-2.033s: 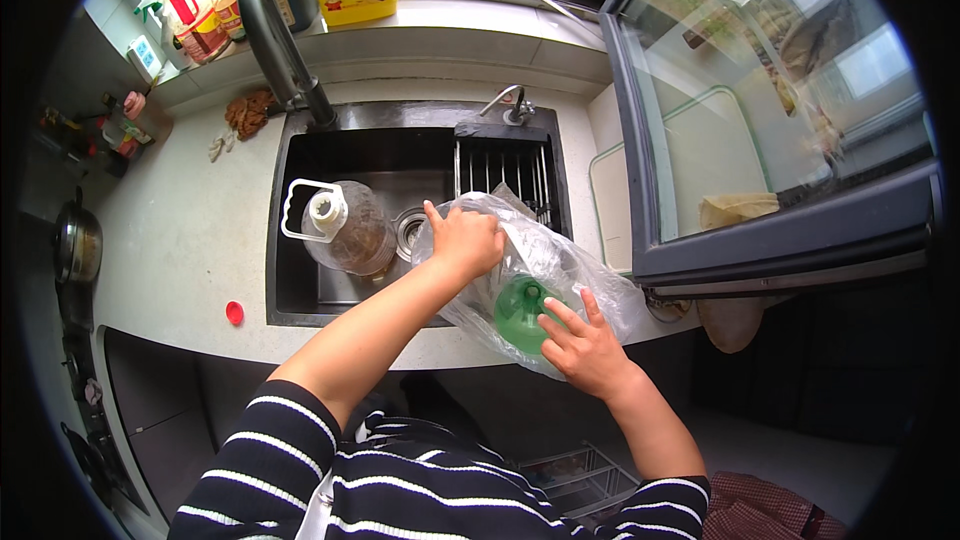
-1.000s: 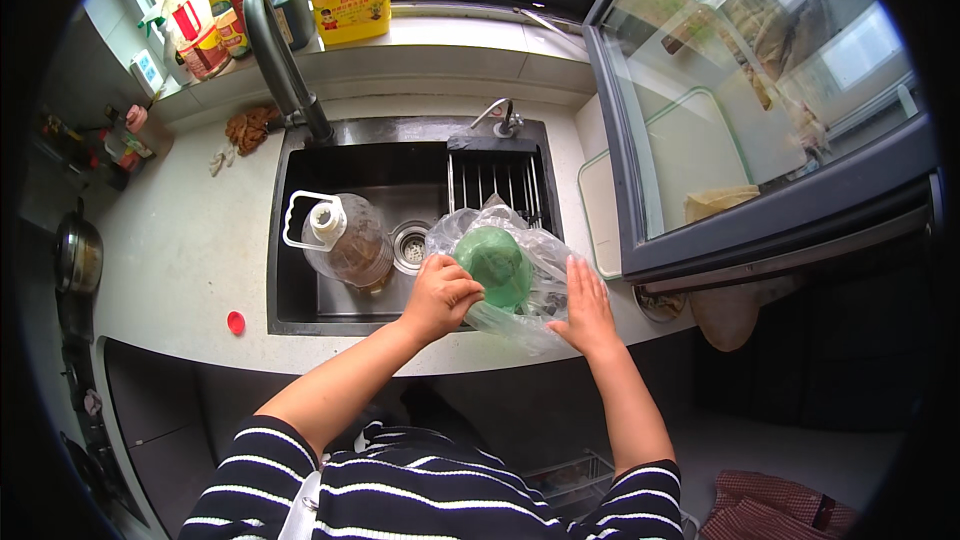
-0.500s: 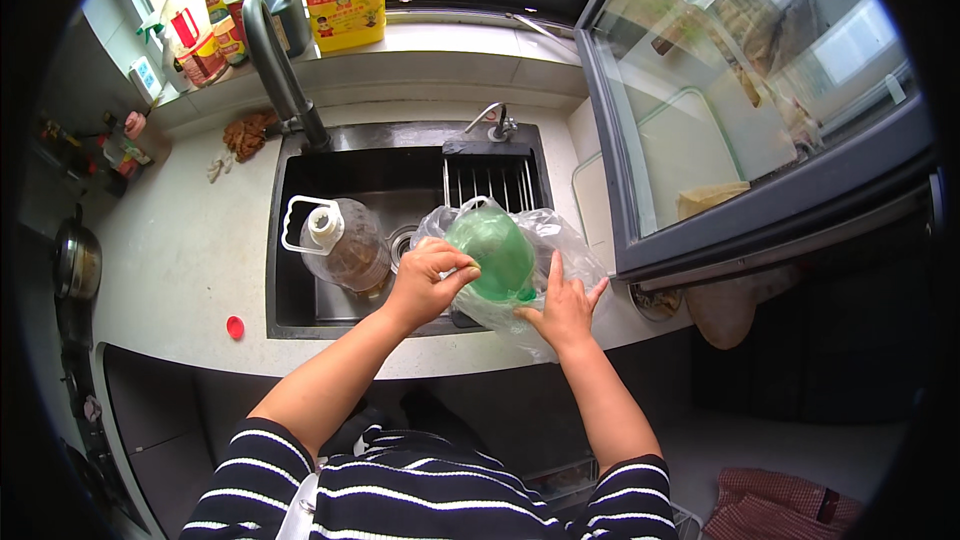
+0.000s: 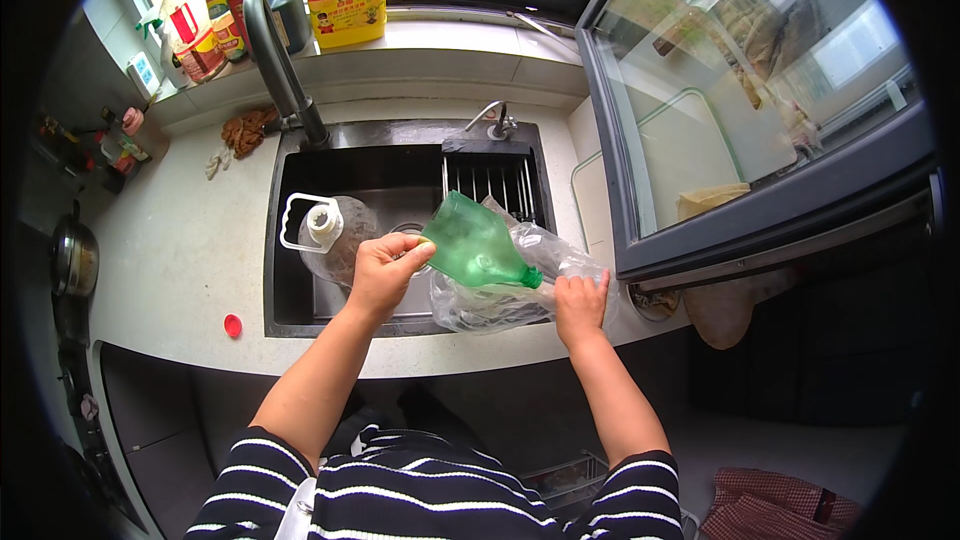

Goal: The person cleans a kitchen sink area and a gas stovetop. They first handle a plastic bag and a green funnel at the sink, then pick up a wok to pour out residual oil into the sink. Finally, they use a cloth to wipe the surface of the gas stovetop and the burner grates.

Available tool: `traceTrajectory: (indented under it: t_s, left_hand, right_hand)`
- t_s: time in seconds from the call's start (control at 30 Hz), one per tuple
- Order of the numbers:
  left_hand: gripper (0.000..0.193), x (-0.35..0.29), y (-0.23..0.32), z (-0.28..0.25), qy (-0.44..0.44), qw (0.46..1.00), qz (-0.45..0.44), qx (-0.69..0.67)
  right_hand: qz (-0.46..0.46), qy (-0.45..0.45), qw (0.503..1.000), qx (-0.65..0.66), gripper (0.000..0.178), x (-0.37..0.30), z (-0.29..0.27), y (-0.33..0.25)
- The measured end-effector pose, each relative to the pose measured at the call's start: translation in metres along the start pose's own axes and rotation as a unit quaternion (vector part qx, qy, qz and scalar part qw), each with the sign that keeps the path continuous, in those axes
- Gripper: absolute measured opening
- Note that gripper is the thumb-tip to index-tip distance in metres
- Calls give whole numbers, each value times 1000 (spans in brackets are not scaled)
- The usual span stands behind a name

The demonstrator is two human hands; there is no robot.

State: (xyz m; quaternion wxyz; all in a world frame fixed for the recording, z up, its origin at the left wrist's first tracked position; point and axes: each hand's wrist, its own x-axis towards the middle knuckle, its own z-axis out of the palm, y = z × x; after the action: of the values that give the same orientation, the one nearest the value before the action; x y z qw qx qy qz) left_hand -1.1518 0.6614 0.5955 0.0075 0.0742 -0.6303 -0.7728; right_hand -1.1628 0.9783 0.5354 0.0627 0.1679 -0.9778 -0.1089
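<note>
With my left hand (image 4: 382, 275) I pinch the wide rim of a green translucent bottle top (image 4: 472, 240), cut like a funnel. It is tilted, its narrow neck pointing right toward my right hand (image 4: 582, 308). The fingers of that hand are closed on a crumpled clear plastic bag (image 4: 462, 312), which hangs below and behind the green piece over the sink's right front edge. Left of these, a large clear plastic jug (image 4: 345, 258) with a white handle and open mouth stands in the dark sink (image 4: 275, 285).
A red cap (image 4: 233, 326) lies on the counter (image 4: 185, 270) to the left. The black faucet (image 4: 290, 80) arches over the sink's back left, with a drying rack (image 4: 490, 180) at right. A yellow jug (image 4: 345, 0) and several bottles line the sill. An open window sash (image 4: 625, 210) juts in at right.
The green bottle top has tipped so its neck points right and has come out of the bag. My left hand moved left; my right hand closed on the bag and shifted right.
</note>
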Motion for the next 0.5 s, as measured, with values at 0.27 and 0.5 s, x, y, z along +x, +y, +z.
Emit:
traceTrajectory:
  t_s: [0.27, 0.5]
  left_hand:
    - [14, 2, 11, -14, 41, 973, -84, -211]
    - [12, -2, 44, -38, 82, 960, -27, -266]
  right_hand:
    - [23, 34, 999, -24, 4, 7, 7, -6]
    - [74, -73, 994, -36, 21, -11, 15, 18]
